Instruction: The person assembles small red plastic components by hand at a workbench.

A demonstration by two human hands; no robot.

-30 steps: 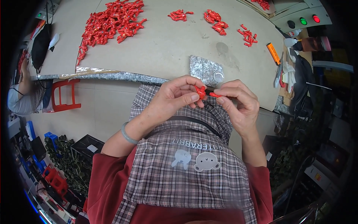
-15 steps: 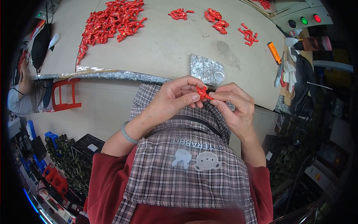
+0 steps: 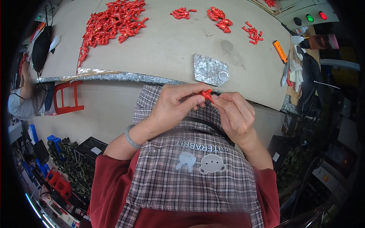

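A small glossy red plastic figure (image 3: 206, 94) is held between my two hands, just in front of the table's near edge. The thumb and fingers of my left hand (image 3: 173, 102) pinch its body. My right hand (image 3: 236, 114) pinches its right end between thumb and fingertips, which cover that part. Beyond my hands, a grey speckled slab (image 3: 209, 68) lies on the table with a small clear round disc (image 3: 223, 76) on its right corner.
A large heap of red figures (image 3: 110, 24) covers the table's far left. Smaller red piles (image 3: 219, 19) and loose red pieces (image 3: 254, 33) lie farther right. An orange cutter-like tool (image 3: 280, 51) is at the right edge. Another person's arm (image 3: 26, 81) shows far left, near a red stool (image 3: 68, 97).
My right hand has dipped and turned, its fingers curling closer round the figure's right end. My left fingers have closed in more, and the figure sits slightly tilted.
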